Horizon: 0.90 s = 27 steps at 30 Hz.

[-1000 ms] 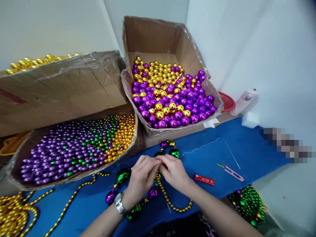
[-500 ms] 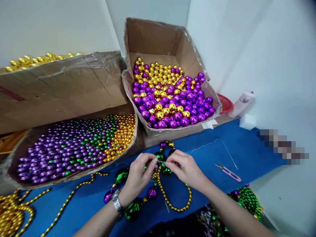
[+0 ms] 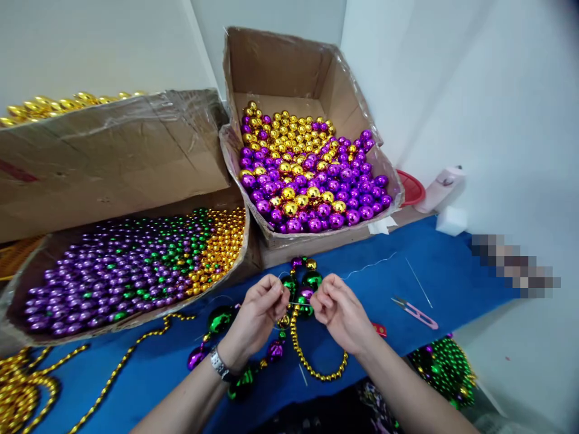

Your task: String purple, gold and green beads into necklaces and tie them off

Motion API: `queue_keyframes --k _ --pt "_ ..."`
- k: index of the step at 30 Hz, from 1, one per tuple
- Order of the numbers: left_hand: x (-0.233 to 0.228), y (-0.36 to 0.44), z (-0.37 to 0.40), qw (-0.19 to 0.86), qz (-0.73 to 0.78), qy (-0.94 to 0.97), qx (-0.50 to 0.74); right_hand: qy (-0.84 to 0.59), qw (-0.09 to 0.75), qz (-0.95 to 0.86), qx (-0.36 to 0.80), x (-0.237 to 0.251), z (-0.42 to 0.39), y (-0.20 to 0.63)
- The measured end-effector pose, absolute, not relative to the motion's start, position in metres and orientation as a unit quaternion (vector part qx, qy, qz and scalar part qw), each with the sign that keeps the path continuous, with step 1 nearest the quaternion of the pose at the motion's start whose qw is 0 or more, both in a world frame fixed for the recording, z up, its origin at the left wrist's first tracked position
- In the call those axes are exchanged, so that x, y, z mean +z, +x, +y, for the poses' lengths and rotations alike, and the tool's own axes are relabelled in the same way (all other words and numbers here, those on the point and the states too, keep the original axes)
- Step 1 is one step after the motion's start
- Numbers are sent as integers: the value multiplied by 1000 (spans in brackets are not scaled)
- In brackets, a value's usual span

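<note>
My left hand (image 3: 262, 307), with a metal watch on the wrist, and my right hand (image 3: 339, 310) are both closed in a pinch on a thin pale thread (image 3: 299, 304). The thread runs taut across the short gap between them. Just behind and beneath lies a bead necklace (image 3: 312, 279) with large green, purple and gold beads; my hands hide part of it. A loop of small gold beads (image 3: 323, 377) hangs toward me from it. More large beads, a green one (image 3: 221, 319) and a purple one (image 3: 275, 350), lie around my left forearm.
A carton (image 3: 244, 238) of small purple, green and gold beads stands at left, another (image 3: 362, 232) of larger purple and gold beads behind. Pink thread snips (image 3: 420, 315) and a needle-like rod (image 3: 418, 282) lie right on the blue cloth (image 3: 375, 283). Gold bead strands (image 3: 27, 389) pile at left.
My hands have drawn apart, my left a little leftward and my right a little rightward, stretching the thread between them. A red item shows beside my right wrist. The view has shifted slightly.
</note>
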<state>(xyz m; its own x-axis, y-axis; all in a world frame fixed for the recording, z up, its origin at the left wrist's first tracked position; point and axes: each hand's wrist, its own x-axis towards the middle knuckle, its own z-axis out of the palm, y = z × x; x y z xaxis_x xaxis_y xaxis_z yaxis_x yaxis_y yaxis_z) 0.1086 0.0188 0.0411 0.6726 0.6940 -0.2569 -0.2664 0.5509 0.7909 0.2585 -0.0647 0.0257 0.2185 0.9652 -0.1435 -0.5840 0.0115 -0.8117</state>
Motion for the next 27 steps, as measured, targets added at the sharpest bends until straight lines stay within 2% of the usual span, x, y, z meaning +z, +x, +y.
queue_keyframes --k 6,10,13,16,21,25,27 --pt "27 98 14 823 319 381 276 -437 626 -283 581 21 -72 254" --pt "41 100 16 727 337 515 306 -490 590 -350 538 35 -69 259" --pt "57 109 18 621 326 633 329 -570 503 -501 413 52 -65 262" --pt "61 117 12 617 306 635 350 -608 431 -599 293 65 -62 260" --pt "45 124 -8 692 251 610 294 -626 444 -578 278 77 -62 258" --pt "36 131 -16 592 250 706 297 -613 450 -593 264 90 -60 258" --pt "35 133 -15 560 261 722 312 -603 481 -573 277 93 -55 260"
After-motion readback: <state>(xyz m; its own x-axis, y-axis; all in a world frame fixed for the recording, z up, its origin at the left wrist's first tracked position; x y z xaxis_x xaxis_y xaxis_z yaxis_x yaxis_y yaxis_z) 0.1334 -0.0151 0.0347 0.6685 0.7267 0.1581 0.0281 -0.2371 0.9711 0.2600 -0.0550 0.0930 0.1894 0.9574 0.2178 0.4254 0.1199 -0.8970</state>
